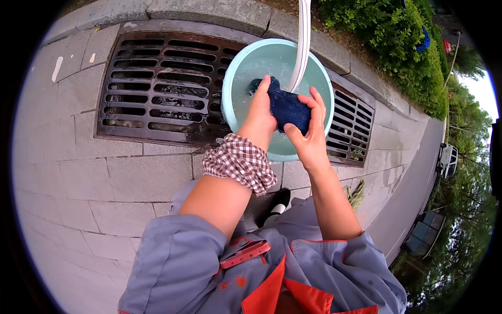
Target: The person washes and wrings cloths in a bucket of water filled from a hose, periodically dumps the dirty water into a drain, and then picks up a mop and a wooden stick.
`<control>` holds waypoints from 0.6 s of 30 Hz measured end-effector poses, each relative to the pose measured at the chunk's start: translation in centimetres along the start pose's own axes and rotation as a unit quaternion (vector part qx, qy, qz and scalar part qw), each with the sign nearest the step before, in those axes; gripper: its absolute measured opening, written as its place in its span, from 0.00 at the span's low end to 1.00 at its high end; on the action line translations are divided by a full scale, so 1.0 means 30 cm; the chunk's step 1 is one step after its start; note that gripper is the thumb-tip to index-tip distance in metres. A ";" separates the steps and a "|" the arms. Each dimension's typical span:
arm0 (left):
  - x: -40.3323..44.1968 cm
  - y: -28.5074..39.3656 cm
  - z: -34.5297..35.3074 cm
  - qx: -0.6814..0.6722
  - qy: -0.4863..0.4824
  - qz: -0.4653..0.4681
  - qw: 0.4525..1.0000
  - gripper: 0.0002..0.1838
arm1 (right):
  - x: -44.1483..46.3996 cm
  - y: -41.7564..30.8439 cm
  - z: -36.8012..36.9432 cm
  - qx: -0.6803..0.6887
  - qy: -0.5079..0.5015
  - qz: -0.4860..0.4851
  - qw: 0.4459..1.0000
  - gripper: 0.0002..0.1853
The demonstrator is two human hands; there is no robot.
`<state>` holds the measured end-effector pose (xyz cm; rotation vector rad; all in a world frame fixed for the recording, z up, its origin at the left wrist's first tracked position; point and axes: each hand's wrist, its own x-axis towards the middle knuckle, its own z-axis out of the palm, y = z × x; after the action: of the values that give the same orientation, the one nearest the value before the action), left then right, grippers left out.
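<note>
A wet dark blue cloth [291, 111] is held between my two hands above a light green basin [228, 99] with water in it. My left hand [261, 112] grips the cloth's left side, its thumb along the upper edge. On the other side, my right hand [311, 125] has its fingers bent over the cloth's right edge, with the thumb below. A part of the cloth hangs beyond my left thumb toward the water. The white hose [303, 47] comes down from above into the basin, just behind the cloth; its end is hidden.
The basin stands on a rusty metal drain grate [157, 86] beside a stone curb [209, 13]. Green bushes [387, 47] grow beyond the curb. A greenish bundle [355, 194] lies on the paving right of my legs. Vehicles stand along the road at the far right.
</note>
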<state>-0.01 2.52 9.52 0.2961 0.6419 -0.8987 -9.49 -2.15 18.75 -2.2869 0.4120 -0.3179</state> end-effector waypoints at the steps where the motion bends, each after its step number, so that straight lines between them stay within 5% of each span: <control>1: -0.004 -0.005 -0.005 0.009 -0.044 -0.012 0.999 0.23 | 0.009 -0.008 0.039 -0.023 0.013 -0.035 0.999 0.28; 3: 0.006 -0.041 -0.003 0.037 -0.054 0.050 0.997 0.24 | 0.055 0.020 0.093 -0.110 0.036 -0.096 0.989 0.27; 7: 0.039 -0.058 -0.020 0.014 -0.034 0.033 0.999 0.32 | 0.105 0.049 0.128 -0.136 0.066 -0.083 0.985 0.09; 11: 0.011 -0.066 0.003 0.034 -0.002 0.060 0.998 0.24 | 0.129 0.090 0.129 -0.120 0.076 -0.016 0.990 0.12; 15: 0.013 -0.060 -0.010 0.189 0.045 0.086 0.977 0.21 | 0.153 0.126 0.120 -0.042 0.030 0.158 0.986 0.21; 18: 0.017 -0.035 0.006 0.367 0.112 0.193 0.903 0.21 | 0.158 0.226 0.149 0.139 0.041 0.324 0.935 0.23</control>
<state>-0.54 1.50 9.37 1.1791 0.4044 -0.6927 -4.91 -5.45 11.22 -1.7458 1.0567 -0.1223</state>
